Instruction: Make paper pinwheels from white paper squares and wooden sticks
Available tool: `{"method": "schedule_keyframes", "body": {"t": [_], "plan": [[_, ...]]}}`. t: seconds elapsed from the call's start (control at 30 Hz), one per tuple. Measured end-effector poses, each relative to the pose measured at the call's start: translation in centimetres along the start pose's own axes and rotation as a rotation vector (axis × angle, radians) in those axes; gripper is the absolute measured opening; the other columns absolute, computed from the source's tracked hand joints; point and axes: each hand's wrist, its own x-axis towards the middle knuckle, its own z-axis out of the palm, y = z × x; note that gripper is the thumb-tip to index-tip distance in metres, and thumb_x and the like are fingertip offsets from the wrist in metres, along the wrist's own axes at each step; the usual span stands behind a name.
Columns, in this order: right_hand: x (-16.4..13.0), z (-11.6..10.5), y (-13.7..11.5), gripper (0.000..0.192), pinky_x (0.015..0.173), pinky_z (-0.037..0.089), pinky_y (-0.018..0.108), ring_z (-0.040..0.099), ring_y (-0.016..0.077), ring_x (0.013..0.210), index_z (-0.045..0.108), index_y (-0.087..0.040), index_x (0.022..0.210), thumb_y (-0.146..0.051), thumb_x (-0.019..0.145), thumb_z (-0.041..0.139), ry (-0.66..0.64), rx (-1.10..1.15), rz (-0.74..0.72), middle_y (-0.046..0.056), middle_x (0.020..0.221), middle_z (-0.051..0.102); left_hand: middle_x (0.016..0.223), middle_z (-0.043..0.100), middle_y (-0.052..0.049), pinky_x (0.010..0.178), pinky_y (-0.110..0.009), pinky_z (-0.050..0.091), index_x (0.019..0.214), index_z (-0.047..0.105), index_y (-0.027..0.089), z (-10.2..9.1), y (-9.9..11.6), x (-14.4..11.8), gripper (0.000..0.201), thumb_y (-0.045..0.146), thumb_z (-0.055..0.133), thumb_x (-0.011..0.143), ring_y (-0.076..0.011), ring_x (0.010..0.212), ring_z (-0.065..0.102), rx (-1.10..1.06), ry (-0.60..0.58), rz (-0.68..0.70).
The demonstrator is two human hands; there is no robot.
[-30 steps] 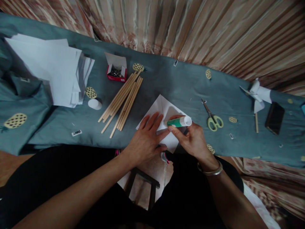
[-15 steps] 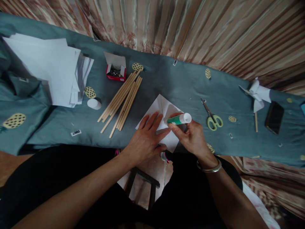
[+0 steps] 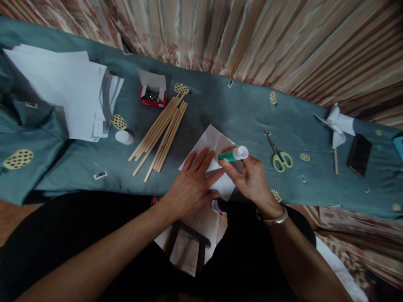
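Note:
A square of white paper (image 3: 210, 136) with crease lines lies turned cornerwise at the table's front edge. My left hand (image 3: 193, 176) rests on its left part, fingers spread and pressed flat. Closed round a green and white glue stick (image 3: 231, 155), my right hand (image 3: 250, 176) holds it tilted, low over the paper's middle. The glue stick's lower end is hidden by my fingers, so whether it touches the paper I cannot tell. A white cap (image 3: 124, 137) lies off to the left.
Left of the paper are wooden sticks (image 3: 160, 136), a red box of metal pins (image 3: 153, 95) and stacked white paper (image 3: 59, 88). Green-handled scissors (image 3: 280, 157), a paper pinwheel (image 3: 336, 123) and a dark phone (image 3: 359, 154) lie to the right. A curtain (image 3: 220, 37) hangs behind.
My right hand and the glue stick have shifted slightly to the left over the paper. The left hand stays in place.

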Motion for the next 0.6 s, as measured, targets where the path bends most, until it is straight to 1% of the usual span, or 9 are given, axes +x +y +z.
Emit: {"method": "schedule_keyframes", "body": {"t": [0.1, 0.23, 0.33, 0.4, 0.5, 0.6], "plan": [[0.0, 0.1, 0.0, 0.021, 0.083, 0.053, 0.038, 0.068, 0.0233, 0.092, 0.065, -0.021, 0.105, -0.034, 0.088, 0.062, -0.011, 0.011, 0.001, 0.007, 0.100, 0.071, 0.156, 0.029, -0.018, 0.113, -0.061, 0.026, 0.140, 0.044, 0.025, -0.1, 0.0, 0.1, 0.070, 0.057, 0.063, 0.081, -0.0402, 0.144, 0.024, 0.011, -0.004, 0.004], [0.1, 0.2, 0.1, 0.023, 0.077, 0.054, 0.036, 0.068, 0.0218, 0.086, 0.065, -0.021, 0.105, -0.036, 0.087, 0.063, -0.019, 0.025, 0.007, 0.006, 0.098, 0.071, 0.155, 0.031, -0.018, 0.112, -0.061, 0.028, 0.140, 0.044, 0.026, -0.2, 0.1, 0.2, 0.070, 0.057, 0.064, 0.080, -0.0407, 0.144, 0.025, 0.014, -0.013, 0.000], [0.2, 0.2, 0.1, 0.023, 0.080, 0.053, 0.037, 0.067, 0.0214, 0.089, 0.066, -0.022, 0.103, -0.036, 0.085, 0.065, -0.034, 0.110, 0.038, 0.005, 0.099, 0.072, 0.156, 0.030, -0.017, 0.112, -0.061, 0.027, 0.140, 0.045, 0.026, -0.3, 0.1, 0.2, 0.069, 0.056, 0.063, 0.081, -0.0402, 0.144, 0.024, 0.010, -0.014, 0.003], [0.1, 0.1, 0.1, 0.022, 0.081, 0.054, 0.037, 0.068, 0.0208, 0.087, 0.068, -0.022, 0.096, -0.040, 0.083, 0.067, -0.058, 0.277, 0.115, 0.003, 0.094, 0.073, 0.156, 0.030, -0.017, 0.112, -0.061, 0.027, 0.139, 0.046, 0.026, -0.4, 0.0, 0.2, 0.068, 0.056, 0.064, 0.081, -0.0395, 0.144, 0.024, 0.007, -0.009, 0.004], [0.1, -0.6, 0.2, 0.026, 0.074, 0.056, 0.034, 0.068, 0.0184, 0.076, 0.070, -0.023, 0.087, -0.048, 0.078, 0.072, -0.074, 0.638, 0.283, 0.001, 0.084, 0.073, 0.156, 0.031, -0.016, 0.112, -0.061, 0.027, 0.136, 0.050, 0.026, -0.3, -0.1, 0.1, 0.064, 0.056, 0.064, 0.081, -0.0397, 0.144, 0.024, -0.007, 0.001, 0.005], [0.2, -1.7, 0.4, 0.026, 0.072, 0.056, 0.030, 0.068, 0.0151, 0.074, 0.071, -0.026, 0.086, -0.049, 0.075, 0.075, 0.005, 0.917, 0.388, -0.001, 0.082, 0.073, 0.155, 0.032, -0.017, 0.112, -0.062, 0.027, 0.134, 0.052, 0.025, 0.0, -0.2, 0.0, 0.061, 0.057, 0.061, 0.083, -0.0402, 0.144, 0.025, -0.024, 0.001, 0.009]]}}
